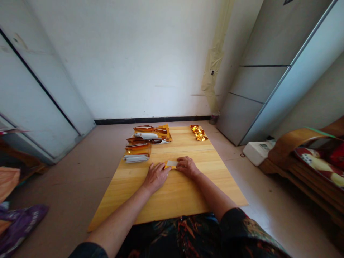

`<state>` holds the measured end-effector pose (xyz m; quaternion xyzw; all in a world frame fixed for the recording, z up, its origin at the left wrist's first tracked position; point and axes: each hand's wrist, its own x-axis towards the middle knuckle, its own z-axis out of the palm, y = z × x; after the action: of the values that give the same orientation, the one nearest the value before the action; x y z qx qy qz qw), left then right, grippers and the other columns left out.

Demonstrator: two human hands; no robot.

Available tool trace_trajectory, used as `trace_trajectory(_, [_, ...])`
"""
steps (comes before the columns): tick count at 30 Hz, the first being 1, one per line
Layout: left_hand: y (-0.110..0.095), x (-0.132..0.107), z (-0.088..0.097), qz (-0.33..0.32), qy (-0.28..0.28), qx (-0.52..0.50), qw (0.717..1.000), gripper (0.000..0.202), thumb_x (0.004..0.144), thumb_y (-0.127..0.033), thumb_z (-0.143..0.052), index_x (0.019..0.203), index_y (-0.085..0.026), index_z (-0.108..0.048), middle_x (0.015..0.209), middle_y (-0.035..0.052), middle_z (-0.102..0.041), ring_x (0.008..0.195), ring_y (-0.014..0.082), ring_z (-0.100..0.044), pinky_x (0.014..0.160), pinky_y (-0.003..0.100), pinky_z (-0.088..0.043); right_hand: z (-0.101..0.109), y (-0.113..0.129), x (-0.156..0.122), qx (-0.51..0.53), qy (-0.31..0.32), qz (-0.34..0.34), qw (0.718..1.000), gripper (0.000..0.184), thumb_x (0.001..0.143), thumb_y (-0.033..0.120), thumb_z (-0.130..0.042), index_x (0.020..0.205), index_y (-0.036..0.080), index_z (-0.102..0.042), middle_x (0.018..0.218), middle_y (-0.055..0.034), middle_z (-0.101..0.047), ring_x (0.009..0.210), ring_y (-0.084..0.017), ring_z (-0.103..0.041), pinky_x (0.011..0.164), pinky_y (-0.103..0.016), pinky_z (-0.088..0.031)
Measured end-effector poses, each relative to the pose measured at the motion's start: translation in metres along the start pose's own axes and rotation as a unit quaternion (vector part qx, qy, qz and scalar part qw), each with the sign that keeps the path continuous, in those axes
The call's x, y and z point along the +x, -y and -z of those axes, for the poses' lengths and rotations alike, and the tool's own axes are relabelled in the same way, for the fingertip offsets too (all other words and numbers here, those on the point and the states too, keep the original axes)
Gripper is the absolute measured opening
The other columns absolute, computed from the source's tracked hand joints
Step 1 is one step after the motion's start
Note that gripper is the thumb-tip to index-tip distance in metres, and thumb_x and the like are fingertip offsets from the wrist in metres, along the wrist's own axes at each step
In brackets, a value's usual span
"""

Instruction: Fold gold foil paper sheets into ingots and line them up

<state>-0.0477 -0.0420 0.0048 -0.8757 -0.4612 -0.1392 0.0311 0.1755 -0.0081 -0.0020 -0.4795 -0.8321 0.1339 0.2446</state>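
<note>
On the wooden board, a small piece of gold foil paper (pixel 172 163) with a pale patch on top lies between my hands. My left hand (pixel 157 176) grips its left end, thumb and fingers pressed close together. At the other end, the bent fingers of my right hand (pixel 187 167) hold the paper down and partly cover it. Beyond my left hand lie stacks of gold and white paper sheets (pixel 137 149). Several shiny crumpled or folded gold foil pieces (pixel 199 133) rest at the board's far right corner.
The light wooden board (pixel 215 179) stands before my lap, its far edge near a white wall (pixel 134 64). A grey refrigerator (pixel 252 79) is at the right back. Further right are a white box (pixel 254 153) and a wooden bench (pixel 285 152). A purple bag (pixel 24 225) lies at left.
</note>
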Motion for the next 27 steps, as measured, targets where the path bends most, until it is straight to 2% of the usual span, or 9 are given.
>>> trace_trajectory(8, [0.0,-0.001,0.01,-0.008,0.042,0.001,0.999,0.036,0.087,-0.025,-0.05,0.119,-0.039,-0.057,0.129,0.0083,-0.055,0.121,0.0276,-0.047,0.104,0.059,-0.026,0.001,0.006,0.004,-0.009,0.004,-0.035,0.999,0.008,0.079,0.032,-0.067,0.08,0.026,-0.072,0.112,-0.0037,-0.065,0.103,-0.021,-0.056,0.091,-0.037,-0.038])
trace_trajectory(12, [0.0,-0.001,0.01,-0.012,0.041,-0.001,0.999,0.037,0.086,-0.025,-0.051,0.12,-0.039,-0.057,0.129,0.0082,-0.054,0.121,0.0275,-0.047,0.104,0.059,-0.026,0.002,0.013,0.006,-0.024,0.013,-0.035,0.999,0.008,0.082,0.03,-0.063,0.082,0.025,-0.07,0.116,-0.0029,-0.063,0.105,-0.021,-0.053,0.092,-0.038,-0.035])
trace_trajectory(18, [0.003,-0.003,0.003,-0.02,0.025,-0.003,0.999,0.03,0.086,-0.025,-0.05,0.113,-0.034,-0.06,0.129,0.0093,-0.054,0.122,0.0281,-0.046,0.103,0.056,-0.029,0.001,0.021,0.008,-0.043,0.022,-0.06,0.997,0.008,0.083,0.026,-0.059,0.083,0.022,-0.066,0.12,-0.0039,-0.06,0.107,-0.02,-0.05,0.094,-0.039,-0.033])
trace_trajectory(27, [-0.002,-0.003,0.004,-0.011,0.025,0.007,1.0,0.024,0.086,-0.025,-0.049,0.107,-0.03,-0.06,0.129,0.01,-0.054,0.123,0.0279,-0.046,0.102,0.055,-0.03,-0.011,0.025,0.007,-0.056,-0.016,-0.079,0.995,0.01,0.085,0.024,-0.055,0.083,0.02,-0.064,0.12,-0.0063,-0.059,0.109,-0.021,-0.049,0.096,-0.038,-0.031])
